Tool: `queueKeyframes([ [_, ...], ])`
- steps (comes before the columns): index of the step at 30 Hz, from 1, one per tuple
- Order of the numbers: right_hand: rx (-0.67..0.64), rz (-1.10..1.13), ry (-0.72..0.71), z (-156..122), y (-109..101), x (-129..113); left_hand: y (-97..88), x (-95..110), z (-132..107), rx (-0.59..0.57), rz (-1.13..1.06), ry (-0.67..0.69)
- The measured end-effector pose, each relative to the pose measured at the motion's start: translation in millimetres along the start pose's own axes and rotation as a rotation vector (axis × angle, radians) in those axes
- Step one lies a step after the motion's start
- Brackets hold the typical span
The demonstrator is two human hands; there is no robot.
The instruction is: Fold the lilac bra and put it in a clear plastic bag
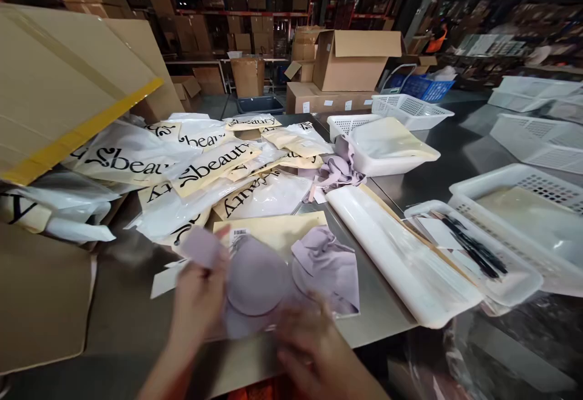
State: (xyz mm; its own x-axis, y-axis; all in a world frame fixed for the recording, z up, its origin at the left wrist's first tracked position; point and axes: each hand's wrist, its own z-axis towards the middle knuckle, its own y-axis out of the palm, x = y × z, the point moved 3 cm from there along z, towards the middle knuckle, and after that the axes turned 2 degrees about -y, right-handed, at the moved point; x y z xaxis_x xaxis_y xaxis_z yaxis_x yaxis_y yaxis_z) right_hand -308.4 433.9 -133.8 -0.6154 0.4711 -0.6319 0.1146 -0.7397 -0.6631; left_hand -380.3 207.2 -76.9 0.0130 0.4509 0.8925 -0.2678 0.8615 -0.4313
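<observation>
- The lilac bra point(259, 278) lies cups up at the near edge of the steel table point(136, 321), on top of a cream packet point(277, 230) with a barcode label; a second lilac garment point(328, 269) lies just beside it on the right
- The left hand point(200, 297) grips the bra's left wing, fingers curled over the fabric; the right hand point(314, 342) rests on the lower right edge of the bra, blurred, so I cannot tell whether it pinches the cloth or only presses on it
- The bra looks light and soft, with moulded cups that should keep their dome; it is likely to flop at the straps and wings, so holding it by both wings or under the cups seems safest
- Printed bags point(204, 169) lie heaped behind; white baskets point(387, 145) stand to the right; a cardboard box point(59, 84) leans at the left
</observation>
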Motion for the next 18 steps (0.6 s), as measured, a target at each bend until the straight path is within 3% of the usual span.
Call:
queueKeyframes([
  [2,-0.008,0.036,-0.146,-19.9,2.1,-5.9,16.5,13.1,-4.6,-0.190,-0.023,0.144],
  [3,-0.008,-0.017,-0.168,-29.7,-4.1,-5.2,17.8,12.0,-7.1,-0.204,-0.015,0.190],
  [5,0.011,-0.216,-0.100,-46.5,-26.7,0.8,9.5,-3.6,-11.7,-0.119,0.067,0.180],
  [8,0.140,-0.491,0.026,-62.4,-63.2,8.2,-10.5,-37.8,-24.8,-0.003,0.228,0.121],
  [10,0.173,-0.572,-0.006,-63.2,-69.4,10.7,-20.3,-56.8,-40.1,0.019,0.293,0.100],
  [14,0.070,-0.633,-0.109,-38.0,-40.7,25.3,-34.4,-81.4,-75.7,0.107,0.388,0.008],
  [18,-0.119,-0.670,-0.076,4.4,-8.4,49.1,-45.7,-91.8,-99.5,0.131,0.456,0.011],
])
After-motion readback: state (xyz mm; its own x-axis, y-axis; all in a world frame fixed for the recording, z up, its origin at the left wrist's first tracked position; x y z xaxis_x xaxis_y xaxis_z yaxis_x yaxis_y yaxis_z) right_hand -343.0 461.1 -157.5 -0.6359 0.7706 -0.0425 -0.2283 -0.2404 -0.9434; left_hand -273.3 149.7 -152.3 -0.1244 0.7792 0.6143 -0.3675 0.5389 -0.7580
